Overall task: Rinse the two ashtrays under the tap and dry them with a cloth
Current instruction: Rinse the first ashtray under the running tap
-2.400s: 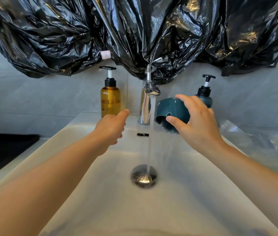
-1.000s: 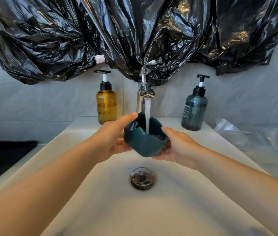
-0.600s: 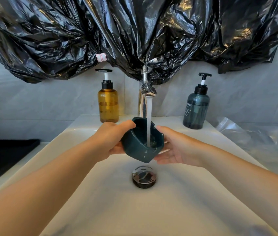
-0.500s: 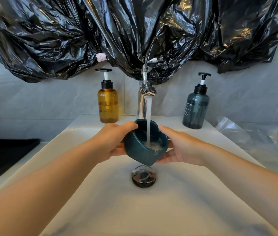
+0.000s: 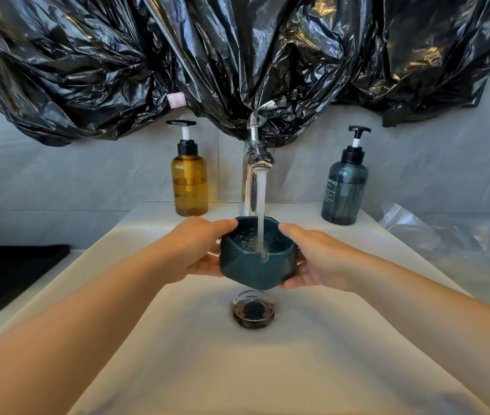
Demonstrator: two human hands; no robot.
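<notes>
A dark teal ashtray [image 5: 255, 265] is held level between both hands, mouth upward. The left hand [image 5: 198, 250] is curled round its left wall and the right hand [image 5: 315, 259] round its right wall, with thumbs at the rim and fingers beneath. The stream from the tap [image 5: 257, 157] is received inside the bowl, midway between the thumbs, and water is pooled there. The drain [image 5: 254, 308] lies directly below the grip. Emptying is judged to require tilting the mouth off upright; neither hand is nearer.

tap [image 5: 252, 181] behind, bottles [image 5: 189, 187] flanking; basin [image 5: 177, 339] open
</notes>
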